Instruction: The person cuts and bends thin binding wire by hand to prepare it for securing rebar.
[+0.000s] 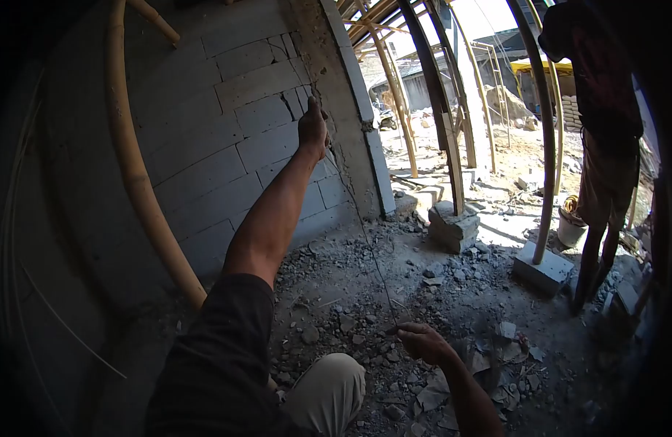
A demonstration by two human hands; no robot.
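Observation:
My left hand (313, 132) is raised in front of the block wall (259, 113), near its edge beside the concrete column (343, 102). Its fingers are closed around a thin dark line (374, 261). From there the line runs down past the column's foot and over the rubble to my right hand (421, 342). That hand is low, above the broken stones, with its fingers pinched on the line's lower end. A small dark piece shows at its fingertips, too small to name.
A bamboo pole (135, 171) leans at the left. Rubble (347, 328) covers the floor. Posts stand on a stone block (453, 226) and a pale block (543, 268). Another person (604, 109) stands at the right near a bucket (571, 224).

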